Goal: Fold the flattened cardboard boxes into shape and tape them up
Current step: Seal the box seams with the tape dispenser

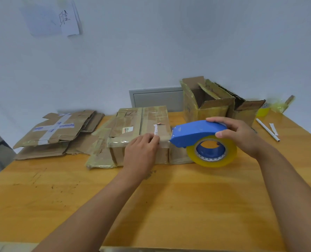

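Box: the box (142,131) sits folded into shape at mid-table, just left of the dispenser; worn brown cardboard under glossy old tape, with a torn white label on top.
Left hand: the left hand (142,151) rests on the box's near top edge, fingers bent down onto the cardboard by the label; it appears to press the tape end, though clear tape there cannot be confirmed.
Right hand: the right hand (240,135) grips the dispenser (196,133) from above, fingers curled over its blue plastic shell.
Dispenser: its nose touches the box's right top edge; the tape roll (212,151) is yellowish, translucent and round on a blue hub.
Risk, slip: if the left hand lifts early, the tape end would likely peel off the slick old tape.
Risk, skew: a pull off the seam line would likely leave the strip crooked or wrinkled.
Risk, shift: the light box may slide under the pull unless it is pinned down.
Flat boxes: flattened cardboard (56,135) lies stacked at far left, creased and patched with white tape.
Open boxes: two erected boxes (207,100) stand at far right, flaps up.
Table: the table (151,206) is orange wood, smooth, with dark scuffs.
Pen: a white pen (267,129) lies at right.
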